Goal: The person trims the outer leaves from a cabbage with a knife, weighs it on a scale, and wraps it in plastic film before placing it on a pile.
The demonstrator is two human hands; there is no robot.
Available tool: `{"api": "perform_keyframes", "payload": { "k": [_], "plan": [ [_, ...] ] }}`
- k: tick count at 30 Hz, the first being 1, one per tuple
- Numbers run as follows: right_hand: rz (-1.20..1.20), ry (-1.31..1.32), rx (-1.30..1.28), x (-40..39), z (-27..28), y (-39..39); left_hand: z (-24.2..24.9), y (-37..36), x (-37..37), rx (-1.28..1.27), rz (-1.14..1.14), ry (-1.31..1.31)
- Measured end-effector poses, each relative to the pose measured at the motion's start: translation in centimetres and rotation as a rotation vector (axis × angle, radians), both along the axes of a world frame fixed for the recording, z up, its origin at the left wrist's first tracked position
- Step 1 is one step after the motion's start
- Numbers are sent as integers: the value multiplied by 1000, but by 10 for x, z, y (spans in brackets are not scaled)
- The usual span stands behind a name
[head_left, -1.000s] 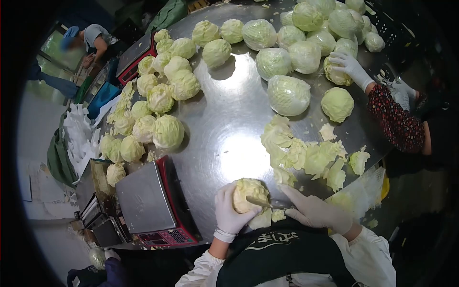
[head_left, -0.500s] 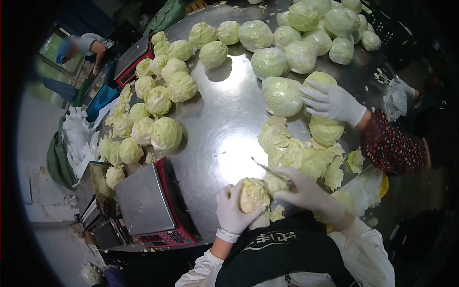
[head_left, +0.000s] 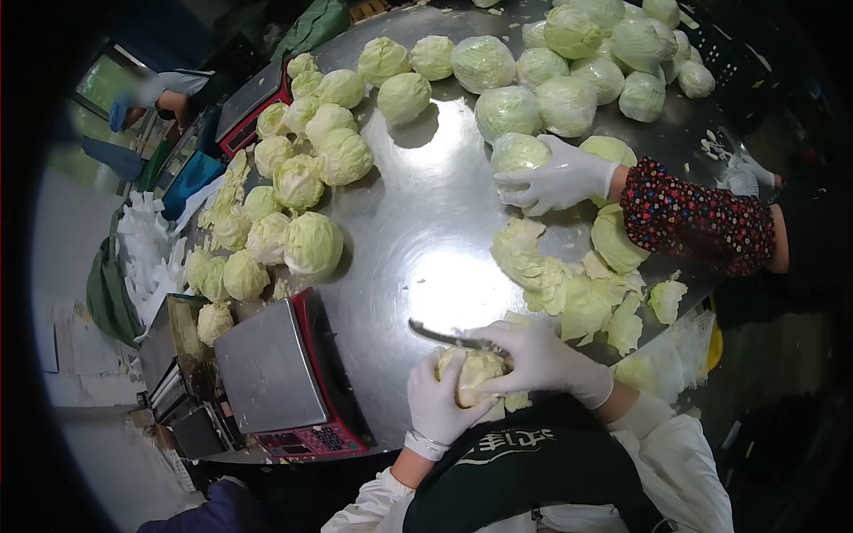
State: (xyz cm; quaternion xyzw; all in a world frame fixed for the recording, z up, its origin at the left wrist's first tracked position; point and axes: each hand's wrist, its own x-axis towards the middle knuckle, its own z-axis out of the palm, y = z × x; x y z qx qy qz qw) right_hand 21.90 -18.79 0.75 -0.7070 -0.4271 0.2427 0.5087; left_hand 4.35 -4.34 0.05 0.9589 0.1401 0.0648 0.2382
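Note:
In a white glove, my left hand (head_left: pixel 442 395) grips a small trimmed cabbage (head_left: pixel 478 373) from its left side, close to my apron. My right hand (head_left: pixel 540 360), gloved too, is closed on a knife (head_left: pixel 433 334) whose blade points left above the cabbage. The fingers of that hand also touch the cabbage's right side. Loose pale cabbage leaves (head_left: pixel 586 306) lie on the metal table (head_left: pixel 391 235) just beyond my right hand.
A co-worker's gloved hand (head_left: pixel 564 175) rests on a cabbage (head_left: pixel 517 153). Wrapped cabbages (head_left: pixel 569 105) crowd the far right, and unwrapped ones (head_left: pixel 313 246) sit at left. A red-edged scale (head_left: pixel 271 364) stands left of me; another person bends at the far left.
My right hand has come left onto the cabbage, and the knife blade has swung left above it. The co-worker's hand has moved left onto a different cabbage.

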Motion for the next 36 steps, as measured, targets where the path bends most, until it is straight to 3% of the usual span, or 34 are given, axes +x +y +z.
{"api": "perform_keyframes", "payload": {
  "k": [2,7,9,10,12,14,16,17,18,19,20,21,22,26,30,32,33,34,36],
  "plan": [
    [71,-146,-100,-2,-3,3,0,0,5,81,-50,-1],
    [40,-91,-96,11,-24,0,10,-2,10,68,-77,29],
    [-116,343,-223,17,-35,-3,13,-1,8,67,-96,22],
    [-114,343,-221,18,-39,-6,14,0,6,64,-114,20],
    [-182,671,-219,21,-33,-11,14,6,-1,46,-118,29],
    [-188,617,-239,26,-40,-21,11,13,-11,26,-122,32],
    [-321,345,-275,30,-67,-36,4,24,-27,-155,-14,-6],
    [-320,347,-269,31,-68,-44,1,32,-36,-178,-16,30],
    [-304,58,-485,31,-68,-50,-9,34,-48,-171,-17,32],
    [-281,-239,-694,30,-65,-52,-22,36,-61,-503,87,-32],
    [-279,-240,-688,25,-53,-49,-29,37,-66,-835,193,-100],
    [-310,-266,-525,16,-33,-43,-29,36,-66,-897,218,-137],
    [-339,-286,-364,6,-22,-35,-31,32,-64,-893,222,-134],
    [43,-12,-112,-30,-19,4,-36,20,-52,-759,314,-229],
    [171,57,-189,-48,-35,21,-36,35,-62,-786,298,-194],
    [179,251,-325,-46,-55,17,-36,40,-68,-1184,401,-276],
    [12,271,-268,-41,-51,12,-37,44,-69,-1291,454,-310],
    [17,272,-269,-32,-58,3,-38,44,-70,-1290,459,-311],
    [-244,192,-452,-9,-68,-11,-38,43,-66,-1454,481,-383]
  ]
}}
